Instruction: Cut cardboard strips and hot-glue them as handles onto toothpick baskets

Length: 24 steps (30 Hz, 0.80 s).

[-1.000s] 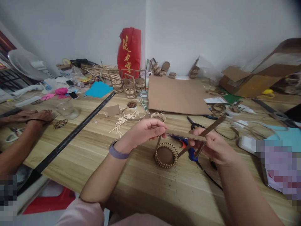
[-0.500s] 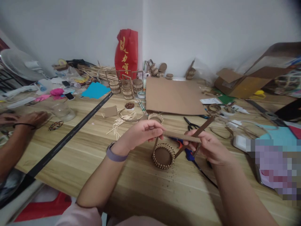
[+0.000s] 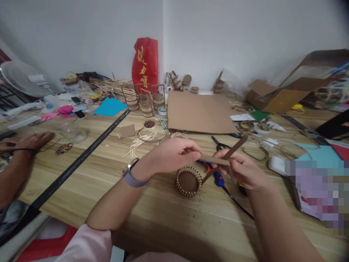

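My left hand [image 3: 178, 154] is closed, with thumb and fingertips at the left end of a narrow cardboard strip [image 3: 211, 159]. My right hand [image 3: 244, 167] pinches the strip's other end, where it crosses a second, slanting cardboard strip [image 3: 236, 146]. This slanting piece runs down toward the rim of a small round basket [image 3: 189, 182], brown inside and edged with short pale sticks. The basket stands on the table below my hands. Just behind the strips lies a blue glue gun [image 3: 219, 179], partly hidden by my right hand.
Black-handled pliers or scissors [image 3: 218, 142] lie beyond my hands, before a large cardboard sheet [image 3: 201, 112]. Loose sticks [image 3: 139, 142] are scattered left of them. Finished little baskets [image 3: 147, 105] stand near a red bag [image 3: 145, 62]. A co-worker's hand [image 3: 38, 140] rests at left.
My left hand has slid to the right along the cardboard strip, nearer my right hand, and now covers more of it. My right hand has hardly moved.
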Each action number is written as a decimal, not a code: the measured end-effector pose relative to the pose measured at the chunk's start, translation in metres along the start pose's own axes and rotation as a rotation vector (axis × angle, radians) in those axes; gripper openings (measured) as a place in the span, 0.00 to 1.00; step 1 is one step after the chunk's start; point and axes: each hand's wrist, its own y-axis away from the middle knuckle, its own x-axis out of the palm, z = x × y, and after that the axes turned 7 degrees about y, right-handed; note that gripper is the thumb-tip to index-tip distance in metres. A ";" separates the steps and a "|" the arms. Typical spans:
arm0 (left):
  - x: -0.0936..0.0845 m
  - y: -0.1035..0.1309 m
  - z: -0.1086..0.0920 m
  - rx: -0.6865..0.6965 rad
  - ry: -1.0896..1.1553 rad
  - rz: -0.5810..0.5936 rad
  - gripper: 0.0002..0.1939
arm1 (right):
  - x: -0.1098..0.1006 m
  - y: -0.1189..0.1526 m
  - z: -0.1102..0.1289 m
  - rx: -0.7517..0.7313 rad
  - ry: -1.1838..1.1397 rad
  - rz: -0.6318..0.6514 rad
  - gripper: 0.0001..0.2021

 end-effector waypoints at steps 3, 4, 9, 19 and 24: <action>0.004 -0.007 -0.013 0.034 -0.170 0.032 0.16 | -0.002 0.001 -0.001 0.007 0.002 0.003 0.24; 0.006 -0.011 -0.017 0.054 -0.232 0.031 0.17 | -0.002 0.000 -0.001 0.013 0.004 0.008 0.24; 0.012 -0.035 -0.033 0.097 -0.389 0.157 0.19 | -0.001 0.000 0.003 0.054 0.037 -0.025 0.25; 0.004 -0.051 -0.048 -0.066 -0.228 0.473 0.16 | 0.016 0.027 0.048 0.193 0.176 -0.110 0.24; 0.006 -0.047 -0.055 -0.072 -0.200 0.502 0.17 | 0.024 0.034 0.057 0.295 0.051 -0.119 0.20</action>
